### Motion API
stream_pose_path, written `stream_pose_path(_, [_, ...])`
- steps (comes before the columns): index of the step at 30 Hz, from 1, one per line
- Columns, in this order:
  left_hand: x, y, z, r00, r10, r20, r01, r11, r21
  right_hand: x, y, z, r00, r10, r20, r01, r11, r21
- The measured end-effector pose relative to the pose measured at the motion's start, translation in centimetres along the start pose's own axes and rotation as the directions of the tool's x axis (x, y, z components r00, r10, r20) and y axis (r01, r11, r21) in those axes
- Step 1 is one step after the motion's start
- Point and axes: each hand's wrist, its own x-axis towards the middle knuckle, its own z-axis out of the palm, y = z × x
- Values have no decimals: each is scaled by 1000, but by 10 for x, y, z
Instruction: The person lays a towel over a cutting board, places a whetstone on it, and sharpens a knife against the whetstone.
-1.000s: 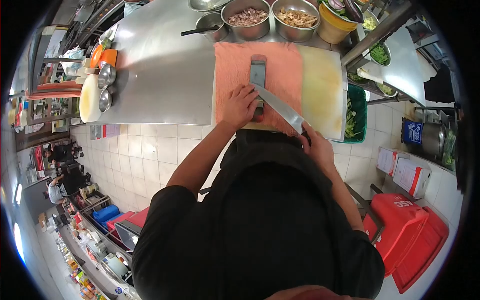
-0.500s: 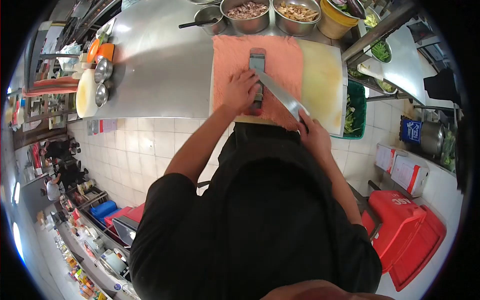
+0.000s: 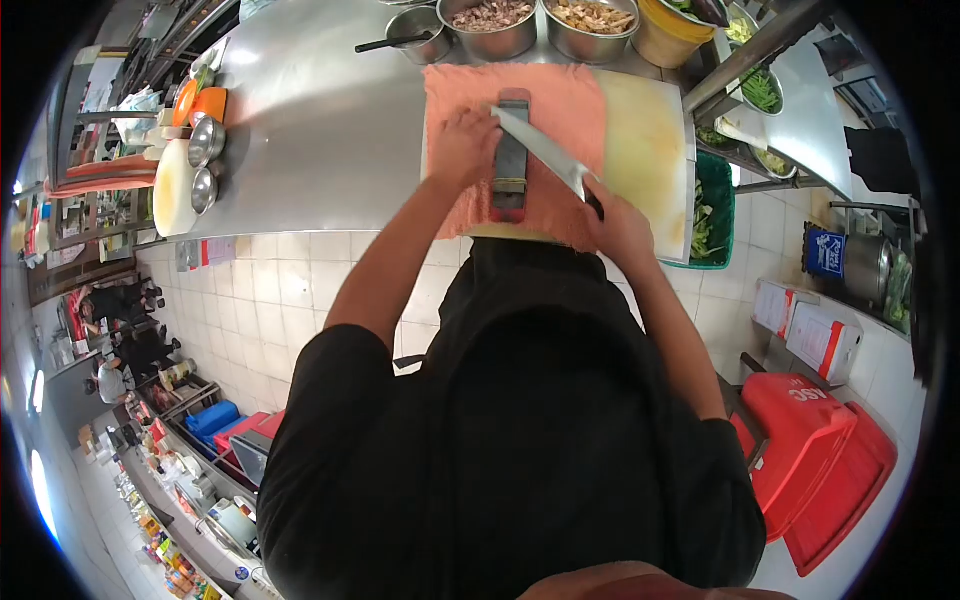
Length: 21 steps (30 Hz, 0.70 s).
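A large kitchen knife (image 3: pixel 540 143) slants across a dark whetstone (image 3: pixel 511 155) set in a reddish holder. My right hand (image 3: pixel 618 228) is closed around its dark handle, to the right of the stone. At the stone's left side is my left hand (image 3: pixel 466 145), its fingers extended loosely with the fingertips at the blade's tip. Whether they press on the blade is hard to see. Under the whetstone lies an orange towel (image 3: pixel 570 95), spread over a yellowed cutting board (image 3: pixel 645 150).
Steel bowls of chopped meat (image 3: pixel 495 15) and light-brown pieces (image 3: pixel 592 16) stand behind the board, beside a yellow bucket (image 3: pixel 668 40). A green crate (image 3: pixel 715 200) of greens sits at the right. A red bin (image 3: pixel 800 430) stands behind on the right. Two people (image 3: pixel 130 340) are far left.
My right hand and the knife have moved up and slightly left over the whetstone. My left hand has shifted up and left, uncovering more of the stone.
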Motion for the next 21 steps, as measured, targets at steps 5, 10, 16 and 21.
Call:
stream_pose_path(5, [-9,10,-8,999,19,-25,-19,1000,13,-1,7,6,999,0,-49,-4,997,-71])
stream_pose_path(10, [-47,37,-4,1000,20,16,-19,998,-63,-66,1,-8,995,84,53,-83,996,-9])
stream_pose_path(16, [-50,22,9,998,-49,45,48,999,24,-43,1,-8,1000,30,5,-30,1000,9])
stream_pose_path(21, [-10,-30,-10,995,-99,-4,100,995,28,41,-22,13,997,-64,-37,67,994,86])
